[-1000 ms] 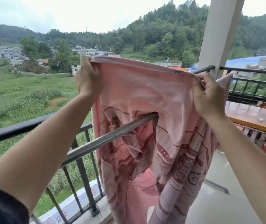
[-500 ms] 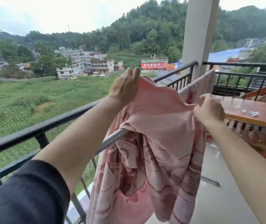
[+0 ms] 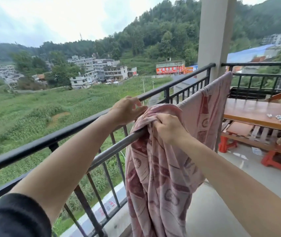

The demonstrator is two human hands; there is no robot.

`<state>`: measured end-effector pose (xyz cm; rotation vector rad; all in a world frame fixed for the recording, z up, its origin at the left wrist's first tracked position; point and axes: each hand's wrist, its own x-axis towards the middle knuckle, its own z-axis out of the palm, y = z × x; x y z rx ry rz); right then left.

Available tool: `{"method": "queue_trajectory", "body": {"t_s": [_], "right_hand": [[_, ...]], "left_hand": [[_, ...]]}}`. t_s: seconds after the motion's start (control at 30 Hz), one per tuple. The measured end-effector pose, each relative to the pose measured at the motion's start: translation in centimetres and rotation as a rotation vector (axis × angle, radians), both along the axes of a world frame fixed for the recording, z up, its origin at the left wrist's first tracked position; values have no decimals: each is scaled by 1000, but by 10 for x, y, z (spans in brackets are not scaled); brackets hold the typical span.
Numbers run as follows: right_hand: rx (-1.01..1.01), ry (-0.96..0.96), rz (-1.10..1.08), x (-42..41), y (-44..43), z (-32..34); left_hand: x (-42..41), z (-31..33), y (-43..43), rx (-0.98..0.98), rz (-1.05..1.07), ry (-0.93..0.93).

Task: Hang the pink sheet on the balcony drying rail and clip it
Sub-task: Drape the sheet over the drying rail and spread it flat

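Pink sheet (image 3: 162,168) hangs over the silver drying rail (image 3: 112,149), which runs just inside the black balcony railing (image 3: 59,135). Toward the rail's far end, by the pillar (image 3: 213,31), the cloth lies flat and spread. Nearer, it is heaped in a thick bunch on top of the rail, with a long twisted fall below. The right hand (image 3: 168,128) grips that bunch, fingers curled into the cloth. The left hand (image 3: 127,110) sits just beside the bunch on the railing side, fingers loosely bent. I cannot tell whether it pinches the hem or only touches it.

The step in hand looks to be spreading the heap along the bare near length of rail. To do it well:

- Find the top edge with the left hand and draw it toward the rail's near end.
- Let the right hand release cloth a little at a time rather than dropping the whole bunch.
- Keep roughly equal falls on both sides so the weight does not drag the sheet off.
- Shake out the twist before fixing anything.

What seem to be the clips (image 3: 279,117) lie on the wooden table (image 3: 249,113), toward its near edge and well apart from both hands. One hand should hold the sheet down while the other fetches them.
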<state>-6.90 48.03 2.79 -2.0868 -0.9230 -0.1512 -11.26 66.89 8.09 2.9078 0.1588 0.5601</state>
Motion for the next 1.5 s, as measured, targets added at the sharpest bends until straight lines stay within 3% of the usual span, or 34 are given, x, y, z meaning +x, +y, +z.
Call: {"method": "queue_trajectory", "body": {"t_s": [0.1, 0.2, 0.3, 0.37, 0.47, 0.53, 0.6, 0.73, 0.83, 0.9, 0.97, 1.07, 1.13, 1.2, 1.23, 1.27, 1.33, 1.4, 1.5], "right_hand": [[58, 136, -14, -3, 9, 32], [292, 335, 59, -10, 14, 52], [499, 415, 111, -20, 12, 68], [567, 381, 125, -24, 7, 78], [672, 322, 89, -26, -5, 88], [711, 242, 15, -25, -14, 90], [583, 14, -85, -25, -28, 86], [167, -452, -274, -28, -50, 64], [152, -570, -334, -29, -49, 56], [177, -567, -361, -28, -48, 60], [118, -597, -453, -34, -50, 64], [-19, -560, -602, -52, -53, 61], [-31, -243, -558, -63, -45, 52], [216, 261, -364, -70, -32, 35], [346, 420, -241, -74, -25, 23], [422, 432, -147, -78, -19, 11], [346, 191, -47, -93, -9, -12], [207, -45, -76, -102, 0, -34], [43, -182, -195, -94, 13, -46]], "left_hand": [[-34, 3, -11, -262, -77, 64], [-54, -12, -16, -18, -24, 221], [-53, -32, -15, 169, 100, 126], [-53, -38, -19, 66, 185, 62], [-53, -34, -25, -277, 254, -57], [-60, -22, -17, -397, 285, -160], [-73, -3, 2, -351, 285, -239], [-105, 49, 33, -34, 275, -449], [-125, 83, 29, -132, 176, -532], [-135, 89, 26, -412, 115, -467], [-144, 82, 25, -761, 55, -286], [-145, 57, 24, -871, 51, -96], [-141, 40, 20, -850, 49, -49], [-132, 27, 14, -833, 42, -39], [-127, 22, 10, -840, 42, -51], [-122, 19, 5, -851, 41, -70], [-114, 18, -7, -846, 49, -85], [-107, 18, -15, -822, 46, -99], [-98, 16, -18, -758, 39, -143]]}}
